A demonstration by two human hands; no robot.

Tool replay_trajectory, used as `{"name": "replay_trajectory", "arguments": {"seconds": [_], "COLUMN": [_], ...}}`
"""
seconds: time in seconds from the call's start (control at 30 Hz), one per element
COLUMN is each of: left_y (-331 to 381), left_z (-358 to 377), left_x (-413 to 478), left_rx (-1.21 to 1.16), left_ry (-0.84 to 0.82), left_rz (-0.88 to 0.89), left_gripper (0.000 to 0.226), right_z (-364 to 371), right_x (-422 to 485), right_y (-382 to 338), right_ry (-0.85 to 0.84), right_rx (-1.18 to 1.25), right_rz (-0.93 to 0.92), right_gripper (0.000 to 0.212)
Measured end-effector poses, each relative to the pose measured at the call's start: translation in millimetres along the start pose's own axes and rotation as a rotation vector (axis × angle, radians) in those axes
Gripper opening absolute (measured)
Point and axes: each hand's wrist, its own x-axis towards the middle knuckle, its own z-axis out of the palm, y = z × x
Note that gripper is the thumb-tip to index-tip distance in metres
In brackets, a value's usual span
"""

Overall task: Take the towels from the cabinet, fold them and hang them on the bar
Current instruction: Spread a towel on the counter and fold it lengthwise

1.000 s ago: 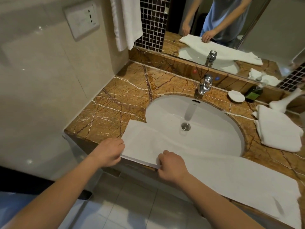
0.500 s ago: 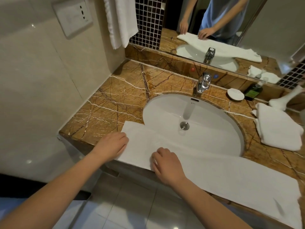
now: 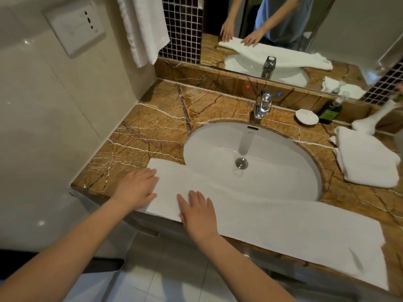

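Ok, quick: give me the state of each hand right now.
Left hand: open, fingers flat on the long white cloth towel.
Right hand: open, pressing flat on the same towel.

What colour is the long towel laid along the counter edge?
Plain white, no visible pattern; the long towel shows best in the head view.

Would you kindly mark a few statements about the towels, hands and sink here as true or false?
1. The left hand and right hand both rest flat on the long towel. True.
2. The long towel covers the drain. False: the drain is bare; the towel only overlaps the near rim of the sink.
3. A folded towel lies on the counter right of the sink. True.
4. The soap dish sits left of the tap. False: it sits right of the tap.
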Motion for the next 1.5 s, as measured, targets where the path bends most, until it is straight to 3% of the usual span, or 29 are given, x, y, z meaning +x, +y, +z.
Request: {"name": "replay_trajectory", "arguments": {"seconds": [0.17, 0.47, 0.57, 0.63, 0.73, 0.8, 0.9, 1.1, 1.2, 1.37, 1.5], "left_y": [53.6, 144.7, 154.9, 156.5, 158.8, 162.3, 169.2, 180.2, 175.1, 182.5, 190.6], "left_z": [-2.0, -1.6, -5.2, -7.5, -11.1, -11.9, -6.7, -10.8, -15.5, -1.7, 12.9], "left_x": [3.6, 15.5, 14.8, 15.7, 12.8, 10.1, 11.2, 12.0, 10.9, 7.5, 7.4], "left_rx": [-0.123, -0.078, -0.088, -0.109, -0.04, 0.058, 0.119, 0.12, 0.15, 0.237, 0.159], "left_ry": [0.216, 0.089, 0.1, 0.107, 0.142, 0.098, 0.111, 0.132, 0.169, 0.334, 0.304], "left_rz": [0.294, 0.655, 0.646, 0.585, 0.61, 0.641, 0.643, 0.496, 0.507, 0.636, 0.495], "left_gripper": [0.023, 0.027, 0.016, 0.019, 0.017, 0.016, 0.028, 0.033, 0.051, 0.033, 0.037], "right_z": [-21.5, -35.9, -36.8, -37.6, -40.2, -40.1, -37.8, -44.1, -43.4, -40.9, -40.0], "right_x": [-19.8, -92.6, -100.2, -100.3, -100.5, -101.8, -100.6, -92.8, -91.2, -89.2, -86.7], "right_y": [35.5, 124.9, 130.7, 130.9, 127.7, 125.4, 123.2, 124.4, 125.4, 125.3, 126.2], "right_ry": [0.073, 0.038, 0.087, 0.115, 0.12, 0.093, 0.034, 0.09, 0.101, 0.113, 0.114], "right_rx": [0.173, -0.01, -0.003, -0.011, -0.055, -0.115, -0.194, -0.161, -0.16, -0.152, -0.145], "right_rz": [-0.069, -0.118, -0.099, -0.065, -0.021, -0.058, -0.118, 0.016, 0.06, 0.04, 0.01], "right_gripper": [0.04, 0.025, 0.011, 0.016, 0.019, 0.008, 0.022, 0.03, 0.033, 0.031, 0.028]}}
